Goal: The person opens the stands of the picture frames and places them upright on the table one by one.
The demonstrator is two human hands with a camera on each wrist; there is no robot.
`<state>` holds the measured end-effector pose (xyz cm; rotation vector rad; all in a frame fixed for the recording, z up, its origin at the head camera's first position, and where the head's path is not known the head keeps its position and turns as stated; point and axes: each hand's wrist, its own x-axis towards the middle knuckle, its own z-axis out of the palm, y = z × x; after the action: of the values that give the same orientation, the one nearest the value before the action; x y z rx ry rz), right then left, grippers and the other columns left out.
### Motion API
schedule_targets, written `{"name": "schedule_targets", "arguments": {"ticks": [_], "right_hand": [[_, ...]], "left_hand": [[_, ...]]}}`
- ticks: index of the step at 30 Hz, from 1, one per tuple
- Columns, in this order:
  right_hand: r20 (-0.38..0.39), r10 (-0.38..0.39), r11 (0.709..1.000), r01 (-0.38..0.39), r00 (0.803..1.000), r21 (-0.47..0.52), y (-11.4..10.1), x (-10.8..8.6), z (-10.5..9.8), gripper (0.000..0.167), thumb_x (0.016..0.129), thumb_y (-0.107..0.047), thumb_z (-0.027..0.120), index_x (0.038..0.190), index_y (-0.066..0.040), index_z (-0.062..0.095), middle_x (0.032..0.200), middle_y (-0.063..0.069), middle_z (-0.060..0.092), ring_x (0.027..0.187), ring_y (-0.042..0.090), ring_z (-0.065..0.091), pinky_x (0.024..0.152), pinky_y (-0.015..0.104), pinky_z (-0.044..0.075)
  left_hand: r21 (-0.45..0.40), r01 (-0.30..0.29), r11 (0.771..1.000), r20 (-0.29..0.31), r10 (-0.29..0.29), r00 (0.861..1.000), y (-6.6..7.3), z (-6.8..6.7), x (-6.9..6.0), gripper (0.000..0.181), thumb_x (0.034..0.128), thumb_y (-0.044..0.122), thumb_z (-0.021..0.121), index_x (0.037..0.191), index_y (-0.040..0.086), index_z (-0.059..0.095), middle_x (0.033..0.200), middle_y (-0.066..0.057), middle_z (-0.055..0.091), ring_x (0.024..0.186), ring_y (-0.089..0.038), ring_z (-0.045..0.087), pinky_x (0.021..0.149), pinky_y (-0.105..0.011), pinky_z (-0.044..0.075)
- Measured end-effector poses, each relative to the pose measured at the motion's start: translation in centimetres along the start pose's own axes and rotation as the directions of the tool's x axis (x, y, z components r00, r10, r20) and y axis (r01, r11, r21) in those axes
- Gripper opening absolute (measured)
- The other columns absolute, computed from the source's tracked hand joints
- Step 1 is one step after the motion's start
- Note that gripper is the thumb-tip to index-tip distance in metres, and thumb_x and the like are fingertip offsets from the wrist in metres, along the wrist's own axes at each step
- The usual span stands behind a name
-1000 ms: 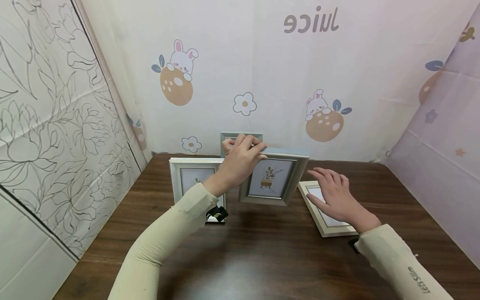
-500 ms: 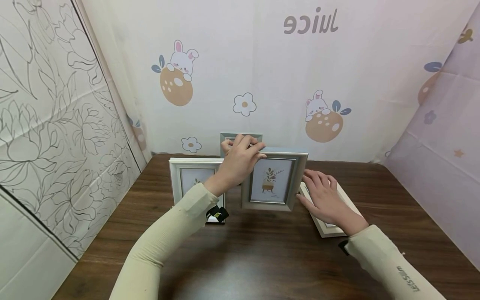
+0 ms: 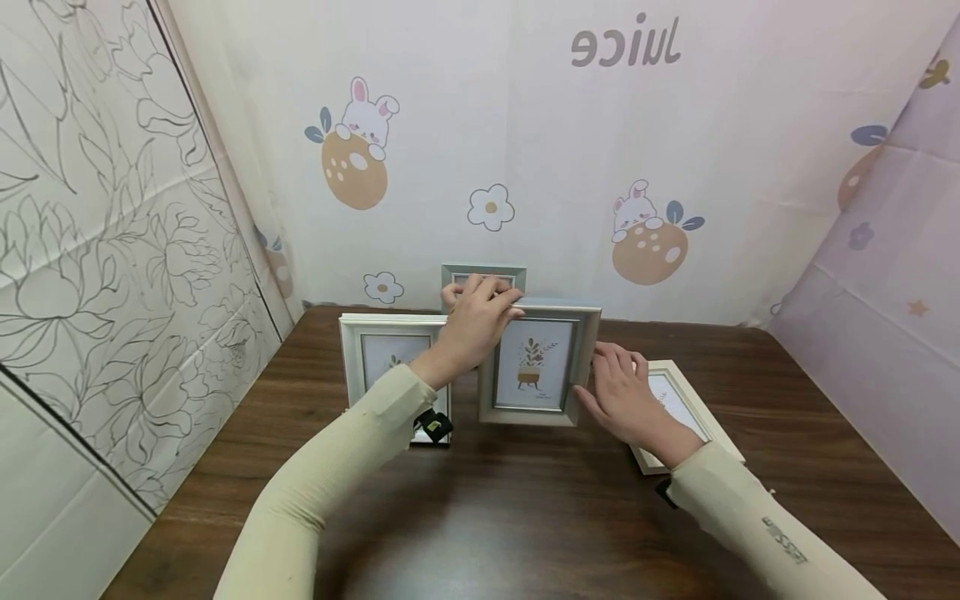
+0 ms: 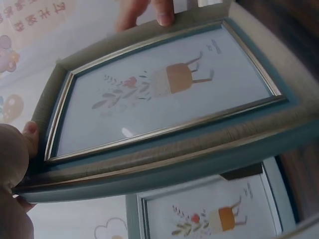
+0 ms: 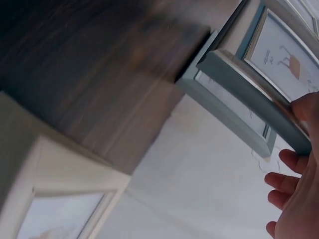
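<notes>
The middle picture frame (image 3: 590,354), grey-beige with a potted-plant print, stands upright above the table. My left hand (image 3: 474,325) grips its top left corner from above; in the left wrist view fingertips lie on both sides of that corner. At its right edge is my right hand (image 3: 622,396), thumb on the front and fingers behind; in the right wrist view the right hand (image 5: 304,184) pinches the side of the frame (image 5: 254,89). Whether the frame's lower edge touches the table cannot be told.
A white frame (image 3: 351,354) stands at the left, partly behind my left arm. Behind the middle one stands a grey-green frame (image 3: 483,269). A cream frame (image 3: 712,425) lies flat at the right. The patterned curtain (image 3: 555,167) rises behind the table (image 3: 495,517).
My right hand has moved left, away from above the cream frame, and taken hold of the middle frame's right edge. The middle frame has shifted slightly left and turned to face forward.
</notes>
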<state>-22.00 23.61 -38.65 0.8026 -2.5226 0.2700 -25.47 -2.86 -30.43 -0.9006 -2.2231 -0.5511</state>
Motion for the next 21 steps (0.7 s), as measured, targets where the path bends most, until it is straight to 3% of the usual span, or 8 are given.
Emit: {"name": "schedule_targets", "arguments": {"ticks": [9, 12, 16, 21], "right_hand": [[0.072, 0.08, 0.996, -0.083, 0.994, 0.036, -1.0, 0.8, 0.8, 0.034, 0.098, -0.019, 0.061, 0.111, 0.009, 0.047, 0.134, 0.031, 0.04, 0.125, 0.045, 0.034, 0.095, 0.06, 0.022], [0.078, 0.086, 0.996, -0.089, 0.993, 0.029, -1.0, 0.9, 1.3, 0.033, 0.097, -0.019, 0.062, 0.109, 0.008, 0.047, 0.133, 0.031, 0.041, 0.125, 0.045, 0.035, 0.095, 0.06, 0.023], [0.106, 0.102, 0.994, -0.104, 0.989, 0.017, -0.9, 1.0, 1.8, 0.034, 0.097, -0.022, 0.063, 0.107, 0.007, 0.048, 0.133, 0.031, 0.042, 0.125, 0.045, 0.036, 0.096, 0.06, 0.023], [0.147, 0.108, 0.994, -0.111, 0.983, 0.01, -1.0, 1.0, 2.0, 0.032, 0.097, -0.023, 0.065, 0.103, 0.004, 0.049, 0.133, 0.031, 0.043, 0.125, 0.045, 0.037, 0.096, 0.061, 0.024]], "left_hand": [[0.117, -0.027, 0.993, 0.026, 0.024, 0.999, -1.1, 0.5, -0.1, 0.026, 0.0971, 0.026, 0.062, 0.113, 0.008, 0.071, 0.11, -0.005, 0.064, 0.105, -0.023, 0.055, 0.094, -0.06, 0.025], [0.207, -0.058, 0.977, 0.06, 0.046, 0.997, -1.3, 0.7, -0.3, 0.026, 0.0987, 0.026, 0.059, 0.113, 0.007, 0.07, 0.108, -0.004, 0.063, 0.105, -0.021, 0.056, 0.095, -0.06, 0.025], [0.381, -0.126, 0.916, 0.069, 0.108, 0.992, -1.6, 1.3, -0.6, 0.023, 0.0988, 0.025, 0.06, 0.112, 0.009, 0.07, 0.106, -0.002, 0.064, 0.101, -0.018, 0.058, 0.095, -0.055, 0.025], [0.57, -0.182, 0.801, 0.059, 0.181, 0.982, -1.8, 2.0, -1.1, 0.022, 0.0993, 0.029, 0.06, 0.109, 0.013, 0.071, 0.102, 0.002, 0.066, 0.094, -0.013, 0.058, 0.096, -0.05, 0.024]]}}
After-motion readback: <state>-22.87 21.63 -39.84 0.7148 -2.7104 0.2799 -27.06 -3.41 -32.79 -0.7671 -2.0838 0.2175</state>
